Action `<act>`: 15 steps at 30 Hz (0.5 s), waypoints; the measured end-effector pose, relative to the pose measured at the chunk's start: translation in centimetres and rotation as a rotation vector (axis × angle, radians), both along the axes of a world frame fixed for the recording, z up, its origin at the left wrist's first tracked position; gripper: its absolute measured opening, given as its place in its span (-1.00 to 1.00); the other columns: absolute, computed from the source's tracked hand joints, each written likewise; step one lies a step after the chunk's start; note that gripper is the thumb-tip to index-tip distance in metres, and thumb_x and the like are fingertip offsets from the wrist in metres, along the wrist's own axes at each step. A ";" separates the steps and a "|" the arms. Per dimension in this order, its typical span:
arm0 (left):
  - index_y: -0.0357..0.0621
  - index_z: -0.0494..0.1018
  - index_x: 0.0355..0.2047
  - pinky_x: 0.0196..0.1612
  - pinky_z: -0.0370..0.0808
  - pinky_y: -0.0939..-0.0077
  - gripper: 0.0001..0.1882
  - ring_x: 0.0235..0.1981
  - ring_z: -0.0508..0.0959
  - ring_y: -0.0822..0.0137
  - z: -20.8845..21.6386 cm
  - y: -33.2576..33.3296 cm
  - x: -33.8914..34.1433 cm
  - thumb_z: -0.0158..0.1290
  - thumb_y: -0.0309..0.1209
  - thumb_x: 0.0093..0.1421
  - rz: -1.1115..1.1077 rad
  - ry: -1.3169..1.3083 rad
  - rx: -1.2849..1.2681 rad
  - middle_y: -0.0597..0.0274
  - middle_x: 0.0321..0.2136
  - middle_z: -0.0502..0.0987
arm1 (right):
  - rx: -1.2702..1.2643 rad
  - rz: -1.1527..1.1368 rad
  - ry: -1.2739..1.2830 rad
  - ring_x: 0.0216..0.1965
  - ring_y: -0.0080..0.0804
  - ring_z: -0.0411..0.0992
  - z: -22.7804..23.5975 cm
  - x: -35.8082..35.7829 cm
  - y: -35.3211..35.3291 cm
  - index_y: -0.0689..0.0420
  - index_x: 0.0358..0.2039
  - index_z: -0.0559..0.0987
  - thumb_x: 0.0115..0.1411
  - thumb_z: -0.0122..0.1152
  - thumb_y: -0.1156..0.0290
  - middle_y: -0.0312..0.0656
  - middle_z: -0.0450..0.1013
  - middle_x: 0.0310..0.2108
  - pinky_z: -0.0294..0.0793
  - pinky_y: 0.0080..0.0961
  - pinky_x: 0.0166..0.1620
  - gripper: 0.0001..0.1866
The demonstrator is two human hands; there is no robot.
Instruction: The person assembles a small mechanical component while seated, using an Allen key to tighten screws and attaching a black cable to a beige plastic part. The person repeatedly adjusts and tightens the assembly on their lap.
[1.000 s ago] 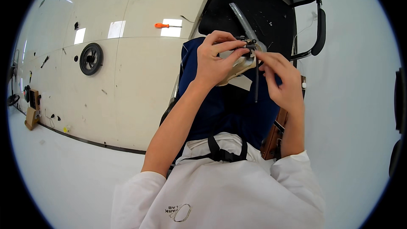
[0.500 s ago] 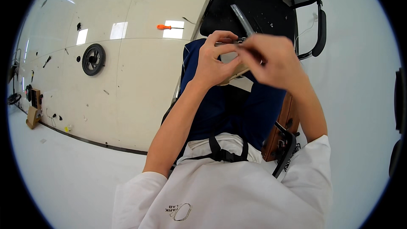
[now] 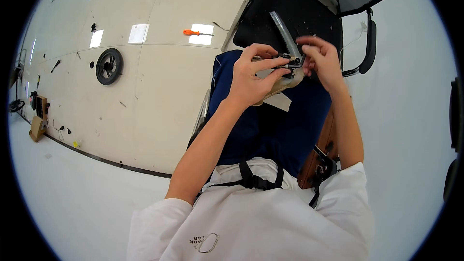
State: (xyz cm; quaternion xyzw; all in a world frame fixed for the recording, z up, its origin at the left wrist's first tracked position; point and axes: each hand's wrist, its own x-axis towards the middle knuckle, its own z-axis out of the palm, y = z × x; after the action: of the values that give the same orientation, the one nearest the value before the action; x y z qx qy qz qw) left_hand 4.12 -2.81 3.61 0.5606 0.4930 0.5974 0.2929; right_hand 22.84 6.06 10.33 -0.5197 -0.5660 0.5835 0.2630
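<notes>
Above my thighs, my left hand [image 3: 252,76] is closed, its thumb and fingers gripping a small black-and-metal mechanism [image 3: 290,61]. Under it shows a beige plastic casing [image 3: 289,83], partly hidden by the hand. My right hand [image 3: 325,63] is at the right end of the mechanism, fingers curled beside a short dark bar there; whether it pinches the bar or something small I cannot make out. A clear or silvery tube [image 3: 282,29] runs from near the mechanism toward the chair seat. A pale flat piece [image 3: 278,101] lies below the casing.
A black chair [image 3: 263,17] with a mesh back and armrest stands in front of me. On the tiled floor to the left lie an orange-handled screwdriver [image 3: 197,33], a spoked wheel with a black tyre [image 3: 109,66], a cardboard box [image 3: 37,128] and scattered small parts. A brown wooden case [image 3: 308,165] is by my right leg.
My right hand, blurred over the mechanism before, has moved right and off it, uncovering the black and metal parts. My left hand keeps its grip. The whole view has shifted slightly.
</notes>
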 end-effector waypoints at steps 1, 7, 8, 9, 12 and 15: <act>0.00 0.74 -0.25 -0.14 0.56 0.48 -0.72 -0.25 0.60 0.35 0.0 0.1 -0.1 0.40 -0.48 -0.04 0.016 0.003 0.005 0.25 -0.21 0.57 | -0.028 0.002 -0.003 -0.65 -0.54 0.43 -0.5 0.4 -0.6 0.37 0.00 0.53 0.26 0.18 0.49 -0.22 0.46 -0.63 0.40 -0.62 -0.55 -0.67; -0.07 0.73 -0.28 -0.14 0.57 0.49 -0.75 -0.26 0.62 0.35 0.0 0.1 -0.3 0.39 -0.53 -0.03 0.013 0.012 0.020 0.25 -0.24 0.59 | 0.185 0.068 -0.128 -0.53 -0.60 0.45 -0.3 2.5 -4.3 0.32 -0.25 0.63 0.25 0.26 0.47 -0.27 0.49 -0.54 0.41 -0.67 -0.44 -0.84; -0.07 0.73 -0.28 -0.14 0.57 0.49 -0.75 -0.26 0.62 0.35 0.0 0.1 -0.4 0.39 -0.54 -0.04 0.020 0.014 0.008 0.25 -0.25 0.59 | 0.253 0.082 -0.206 -0.52 -0.62 0.45 -0.1 2.6 -4.9 0.31 -0.27 0.63 0.24 0.28 0.48 -0.28 0.50 -0.52 0.40 -0.68 -0.43 -0.86; -0.08 0.73 -0.28 -0.15 0.57 0.49 -0.75 -0.26 0.62 0.35 -0.1 0.1 -0.4 0.39 -0.54 -0.04 0.027 0.015 -0.003 0.25 -0.25 0.59 | 0.467 0.208 -0.359 -0.53 -0.61 0.42 0.5 2.8 -5.3 0.29 -0.32 0.63 0.20 0.31 0.51 -0.30 0.47 -0.51 0.37 -0.67 -0.41 -0.90; -0.08 0.72 -0.28 -0.13 0.56 0.48 -0.75 -0.26 0.62 0.34 0.0 0.1 -0.3 0.38 -0.55 -0.03 0.020 0.026 0.011 0.26 -0.25 0.59 | 0.533 0.284 -0.290 -0.53 -0.56 0.44 1.3 1.6 -7.0 0.30 -0.36 0.61 0.16 0.32 0.55 -0.24 0.43 -0.48 0.40 -0.64 -0.42 -0.91; -0.08 0.72 -0.27 -0.12 0.56 0.46 -0.72 -0.25 0.61 0.33 -0.4 0.1 -0.3 0.38 -0.56 -0.06 0.000 0.010 0.001 0.24 -0.21 0.58 | 0.342 0.056 -0.073 -0.55 -0.59 0.50 1.3 -0.9 -7.4 0.31 -0.27 0.61 0.21 0.27 0.55 -0.22 0.47 -0.45 0.43 -0.65 -0.47 -0.89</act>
State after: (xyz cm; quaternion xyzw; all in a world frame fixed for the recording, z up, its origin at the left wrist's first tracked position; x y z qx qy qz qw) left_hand 3.83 -2.67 3.22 0.5637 0.4940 0.5949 0.2903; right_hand 21.92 -1.30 11.61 -0.4722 -0.6804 0.4667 0.3103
